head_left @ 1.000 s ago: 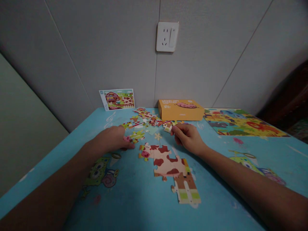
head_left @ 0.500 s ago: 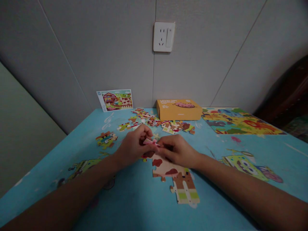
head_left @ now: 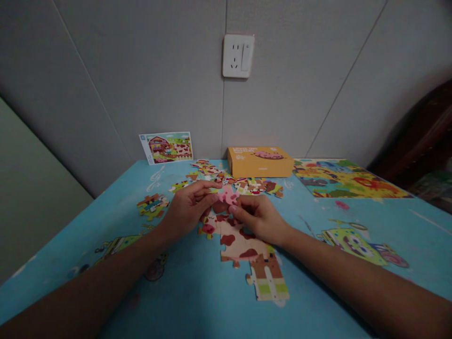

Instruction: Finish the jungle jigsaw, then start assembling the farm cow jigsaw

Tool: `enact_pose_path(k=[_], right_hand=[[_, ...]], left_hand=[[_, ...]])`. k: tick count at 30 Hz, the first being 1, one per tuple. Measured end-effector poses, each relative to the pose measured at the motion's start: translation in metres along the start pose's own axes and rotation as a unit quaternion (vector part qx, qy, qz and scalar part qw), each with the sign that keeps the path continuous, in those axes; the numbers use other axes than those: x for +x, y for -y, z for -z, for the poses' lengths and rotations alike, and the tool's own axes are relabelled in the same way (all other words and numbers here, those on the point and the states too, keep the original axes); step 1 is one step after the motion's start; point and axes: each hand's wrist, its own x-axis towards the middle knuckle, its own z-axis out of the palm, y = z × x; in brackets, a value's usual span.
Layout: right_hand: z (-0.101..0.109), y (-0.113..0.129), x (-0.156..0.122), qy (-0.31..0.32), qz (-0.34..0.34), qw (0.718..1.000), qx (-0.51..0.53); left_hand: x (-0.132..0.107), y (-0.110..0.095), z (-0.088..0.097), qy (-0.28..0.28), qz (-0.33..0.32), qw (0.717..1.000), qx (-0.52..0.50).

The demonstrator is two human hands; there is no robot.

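Observation:
A pink puzzle piece [head_left: 228,194] is held up between my two hands, a little above the table. My left hand [head_left: 189,203] pinches its left side with thumb and fingers. On its right, my right hand [head_left: 259,216] has closed its fingertips on the piece's edge. Under and in front of the hands lies a joined puzzle section [head_left: 240,242] with a brown-spotted cow, and a brown and green fence part [head_left: 270,280] at its near end. The cow's head [head_left: 210,225] shows beneath my left hand. My right hand hides part of this section.
Loose puzzle pieces [head_left: 254,185] lie in a heap behind the hands, with another small cluster [head_left: 152,206] at left. An orange puzzle box [head_left: 261,165] and a picture card [head_left: 167,148] stand near the wall. A colourful animal puzzle [head_left: 348,180] lies at right on the blue tablecloth [head_left: 197,292].
The pink piece has been tilted up so its flat face shows, and it sits slightly higher. My left hand has shifted left, uncovering the cow's head. The view has moved slightly.

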Motion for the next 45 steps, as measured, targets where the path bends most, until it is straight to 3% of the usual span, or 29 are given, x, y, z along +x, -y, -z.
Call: enact_pose_path(k=[6, 13, 22, 35, 45], right_hand=[[0.002, -0.007, 0.000, -0.034, 0.014, 0.998, 0.050], [0.006, -0.008, 0.002, -0.059, 0.035, 0.998, -0.009], [0.007, -0.010, 0.002, -0.067, 0.041, 0.997, -0.007], [0.008, -0.013, 0.002, -0.059, 0.051, 0.997, -0.003], [0.010, -0.009, 0.001, -0.043, 0.041, 0.998, -0.009]], left_hand=[[-0.001, 0.000, 0.002, -0.005, -0.025, 0.999, 0.029], [-0.003, -0.006, 0.004, 0.070, -0.030, 0.989, 0.123], [-0.002, -0.003, 0.007, 0.050, -0.106, 0.961, 0.249], [0.002, -0.004, 0.010, 0.037, -0.207, 0.929, 0.304], [0.001, 0.000, 0.012, 0.046, -0.209, 0.924, 0.317]])
